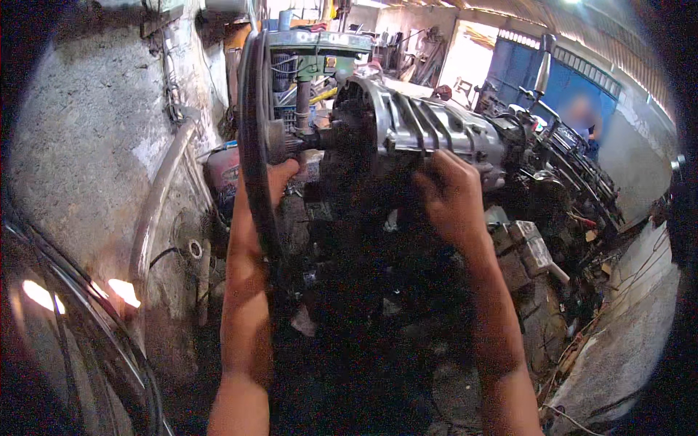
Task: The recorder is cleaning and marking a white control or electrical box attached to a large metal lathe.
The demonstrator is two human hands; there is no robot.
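A silver ribbed gearbox housing point(436, 123) lies across the middle, with a dark shaft point(311, 139) coming out of its left end. Around the shaft's outer end is a big dark wheel point(254, 120), seen almost edge-on. My left hand point(281, 179) is just below the shaft, beside the wheel; most of its fingers are hidden. Close under the housing's near side is my right hand point(452, 190), its fingers curled together. Deep shadow hides whatever they may hold.
Left stands a rough wall with a curved pipe point(163, 178). A green machine point(316, 54) is behind the gearbox. Dirty metal blocks point(529, 247) and scrap lie to the right. A person point(585, 123) is at the far right, before a blue gate point(582, 69).
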